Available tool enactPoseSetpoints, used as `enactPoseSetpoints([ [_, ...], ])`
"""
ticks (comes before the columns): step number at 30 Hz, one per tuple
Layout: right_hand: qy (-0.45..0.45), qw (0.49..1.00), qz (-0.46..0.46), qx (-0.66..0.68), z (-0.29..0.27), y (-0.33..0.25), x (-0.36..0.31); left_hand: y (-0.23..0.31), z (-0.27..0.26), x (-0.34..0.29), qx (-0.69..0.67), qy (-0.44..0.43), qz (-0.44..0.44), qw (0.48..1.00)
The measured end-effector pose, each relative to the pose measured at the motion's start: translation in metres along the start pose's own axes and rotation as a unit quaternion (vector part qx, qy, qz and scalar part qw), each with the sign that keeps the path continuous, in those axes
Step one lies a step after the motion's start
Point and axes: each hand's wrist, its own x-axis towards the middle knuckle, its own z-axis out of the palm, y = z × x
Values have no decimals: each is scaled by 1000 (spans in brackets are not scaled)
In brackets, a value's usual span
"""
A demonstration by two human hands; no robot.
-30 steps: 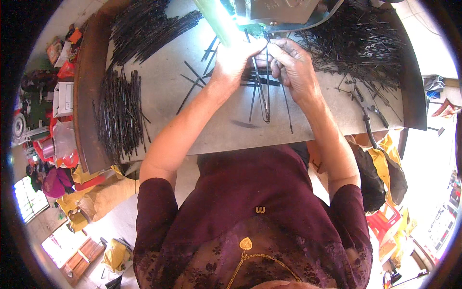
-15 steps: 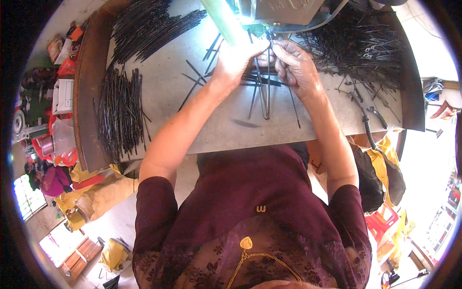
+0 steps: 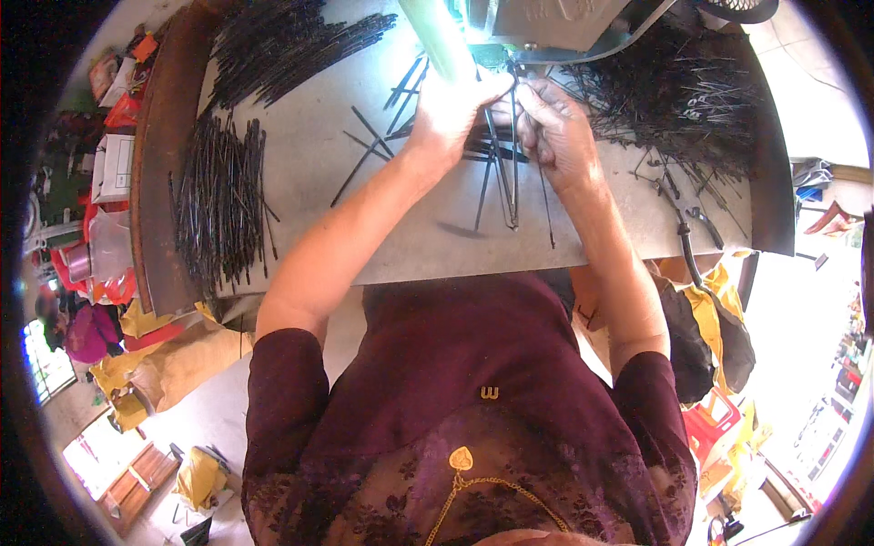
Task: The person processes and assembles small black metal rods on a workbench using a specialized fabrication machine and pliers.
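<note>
Head view looks down on a grey worktable [image 3: 382,227]. Both hands meet at 12 o'clock, just under a grey machine [image 3: 555,23] lit from above. Left hand [image 3: 452,107] and right hand [image 3: 557,130] each close their fingers on a bent black wire piece [image 3: 510,168], whose 2 long legs hang toward 6 o'clock and join in a point. Loose black rods [image 3: 382,136] lie scattered beside the left wrist. A neat bundle of rods [image 3: 218,205] sits at 9 o'clock, another heap [image 3: 282,41] at 11 o'clock, and a tangled pile [image 3: 692,100] at 2 o'clock.
</note>
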Motion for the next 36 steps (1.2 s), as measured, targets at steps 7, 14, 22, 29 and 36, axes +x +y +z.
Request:
enactPoseSetpoints([
  [7, -8, 999, -14, 44, -3, 4, 0, 4, 7, -8, 8, 1, 54, 999],
  [14, 0, 999, 17, -37, -3, -2, -1, -1, 2, -5, 7, 0, 10, 1000],
  [22, 13, 1000, 11, -15, 4, -3, -5, 3, 8, -15, -23, 51, -34, 998],
  [29, 12, 998, 18, -52, 0, -7, -3, 7, 12, -16, -24, 24, -32, 999],
  [36, -17, 999, 45, -23, -6, -9, 1, 9, -2, -14, 29, -35, 1, 999],
])
